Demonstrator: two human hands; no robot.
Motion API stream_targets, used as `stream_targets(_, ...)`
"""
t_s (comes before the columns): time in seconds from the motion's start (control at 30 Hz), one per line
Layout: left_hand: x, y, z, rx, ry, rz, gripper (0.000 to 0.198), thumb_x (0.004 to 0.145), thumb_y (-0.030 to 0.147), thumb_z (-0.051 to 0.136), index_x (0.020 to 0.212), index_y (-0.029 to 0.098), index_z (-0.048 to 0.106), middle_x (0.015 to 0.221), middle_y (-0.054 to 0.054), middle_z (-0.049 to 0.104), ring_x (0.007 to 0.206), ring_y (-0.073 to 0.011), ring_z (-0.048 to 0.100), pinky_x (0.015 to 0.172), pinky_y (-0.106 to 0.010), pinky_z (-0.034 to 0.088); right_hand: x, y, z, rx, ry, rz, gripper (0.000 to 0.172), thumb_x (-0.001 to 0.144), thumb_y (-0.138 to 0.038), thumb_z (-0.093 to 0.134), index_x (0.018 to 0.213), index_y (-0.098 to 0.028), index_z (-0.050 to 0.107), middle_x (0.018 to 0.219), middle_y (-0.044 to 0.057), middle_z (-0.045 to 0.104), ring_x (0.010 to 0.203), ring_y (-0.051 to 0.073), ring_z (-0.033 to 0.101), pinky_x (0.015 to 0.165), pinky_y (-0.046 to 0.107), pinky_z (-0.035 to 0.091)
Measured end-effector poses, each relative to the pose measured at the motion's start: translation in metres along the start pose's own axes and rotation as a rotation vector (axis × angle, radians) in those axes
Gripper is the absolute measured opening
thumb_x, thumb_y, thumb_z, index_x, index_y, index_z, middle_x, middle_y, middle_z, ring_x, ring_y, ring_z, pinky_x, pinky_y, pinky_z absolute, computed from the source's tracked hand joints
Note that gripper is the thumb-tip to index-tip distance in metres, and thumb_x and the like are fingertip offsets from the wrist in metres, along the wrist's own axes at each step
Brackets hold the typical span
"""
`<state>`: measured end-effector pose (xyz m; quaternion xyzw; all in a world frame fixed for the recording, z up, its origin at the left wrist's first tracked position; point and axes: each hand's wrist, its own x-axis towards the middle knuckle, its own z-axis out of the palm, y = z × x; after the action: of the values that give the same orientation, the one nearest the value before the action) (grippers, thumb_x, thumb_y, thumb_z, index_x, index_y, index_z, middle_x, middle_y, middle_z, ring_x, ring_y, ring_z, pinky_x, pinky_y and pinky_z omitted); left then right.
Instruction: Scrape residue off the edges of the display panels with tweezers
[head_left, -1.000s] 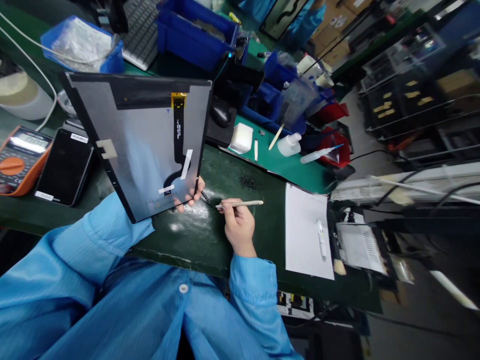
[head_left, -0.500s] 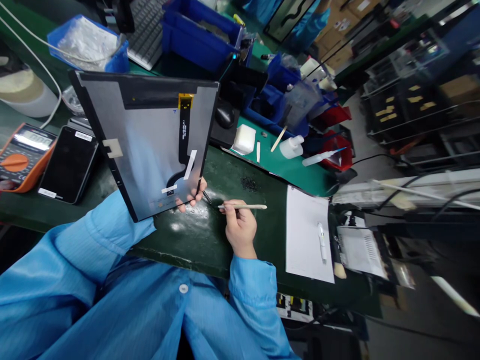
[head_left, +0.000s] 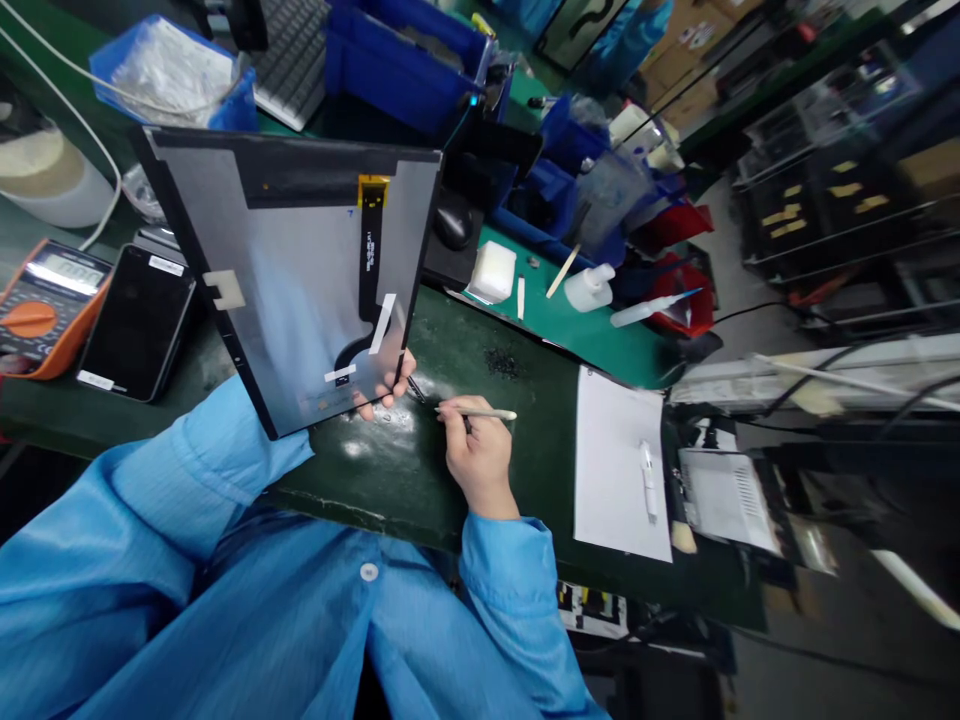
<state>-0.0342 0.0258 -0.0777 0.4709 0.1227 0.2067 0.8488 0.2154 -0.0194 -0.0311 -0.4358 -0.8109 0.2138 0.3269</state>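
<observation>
My left hand point(head_left: 386, 385) grips the lower right edge of a large thin display panel point(head_left: 300, 250), which stands tilted with its grey metal back facing me. A black flex ribbon cable point(head_left: 369, 250) with a yellow-gold tip runs down that back, and white tape strips cross it. A thin dark tool point(head_left: 415, 390) shows beside my left fingers, but I cannot tell whether they hold it. My right hand point(head_left: 480, 460) rests over the dark green bench mat point(head_left: 450, 350), pinching a pale slender stick point(head_left: 480, 413) like a pen.
To the left lie an orange multimeter point(head_left: 49, 310) and a black phone point(head_left: 135, 320). Blue bins point(head_left: 397, 60) and a keyboard point(head_left: 289, 60) stand behind. On the right are a white sheet point(head_left: 619, 460) with a pen point(head_left: 649, 480), a white block point(head_left: 493, 272), a plastic bottle point(head_left: 589, 288) and wire racks point(head_left: 825, 210).
The pale stick in my right hand has tilted slightly, with its far end lower and closer to my fingers. The panel remains in my left hand, and the view has drifted a little.
</observation>
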Motion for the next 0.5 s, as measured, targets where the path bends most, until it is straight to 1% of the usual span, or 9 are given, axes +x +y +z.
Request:
stream_targets(0.03,0.0,0.002,0.0,-0.094,-0.053,-0.011,0.04,0.064,0.025,0.072,0.098,0.018,0.051,0.088,0.001,0.061,0.076,-0.0155,0.062,0.071,-0.029,0.055,0.0,-0.001,0.0,-0.011,-0.006,-0.004,0.018,0.093,-0.023,0.053,0.08,-0.022,0.066,0.079,0.005,0.071,0.075,0.02,0.067,0.071,0.034,0.055)
stream_targets(0.1,-0.002,0.006,0.0,-0.276,-0.109,-0.012,0.037,0.067,0.018,0.068,0.1,0.017,0.052,0.091,0.0,0.063,0.081,-0.0158,0.062,0.072,-0.028,0.055,0.0,-0.003,0.0,-0.029,-0.014,-0.007,0.02,0.094,-0.023,0.052,0.08,-0.022,0.065,0.08,0.005,0.07,0.076,0.02,0.067,0.071,0.034,0.055)
stream_targets(0.17,-0.005,0.008,-0.001,-0.394,-0.136,-0.042,0.032,0.074,0.019,0.061,0.105,0.016,0.052,0.097,-0.002,0.064,0.088,-0.0176,0.064,0.073,-0.028,0.055,-0.002,-0.004,0.0,-0.042,-0.016,-0.004,0.021,0.095,-0.023,0.051,0.08,-0.023,0.065,0.08,0.005,0.07,0.076,0.02,0.067,0.07,0.033,0.055)
stream_targets(0.23,-0.007,0.01,-0.003,-0.468,-0.132,-0.09,0.029,0.081,0.023,0.052,0.109,0.015,0.051,0.103,-0.005,0.064,0.093,-0.0203,0.065,0.075,-0.033,0.056,-0.004,-0.003,0.0,-0.049,-0.01,0.003,0.02,0.094,-0.022,0.051,0.081,-0.022,0.065,0.081,0.005,0.07,0.076,0.02,0.066,0.07,0.033,0.054)
stream_targets(0.33,-0.007,0.012,-0.005,-0.449,-0.113,-0.125,0.028,0.083,0.027,0.048,0.107,0.014,0.048,0.101,-0.006,0.063,0.092,-0.0218,0.065,0.075,-0.038,0.056,-0.008,0.0,0.001,-0.043,0.022,0.019,0.018,0.094,-0.022,0.052,0.081,-0.022,0.065,0.08,0.005,0.069,0.076,0.02,0.067,0.07,0.034,0.054)
stream_targets(0.43,-0.005,0.011,-0.005,-0.38,-0.087,-0.126,0.024,0.081,0.025,0.052,0.102,0.015,0.047,0.095,-0.005,0.063,0.086,-0.0188,0.064,0.07,-0.035,0.057,-0.012,0.003,0.002,-0.016,0.073,0.04,0.018,0.095,-0.022,0.052,0.082,-0.022,0.065,0.079,0.004,0.07,0.075,0.019,0.067,0.07,0.034,0.054)
stream_targets(0.5,-0.004,0.01,-0.003,-0.323,-0.077,-0.102,0.026,0.081,0.028,0.055,0.101,0.016,0.046,0.095,-0.004,0.063,0.085,-0.0185,0.063,0.069,-0.035,0.058,-0.013,0.003,0.003,0.012,0.102,0.053,0.019,0.096,-0.023,0.051,0.083,-0.021,0.065,0.077,0.003,0.069,0.073,0.019,0.067,0.069,0.033,0.054)
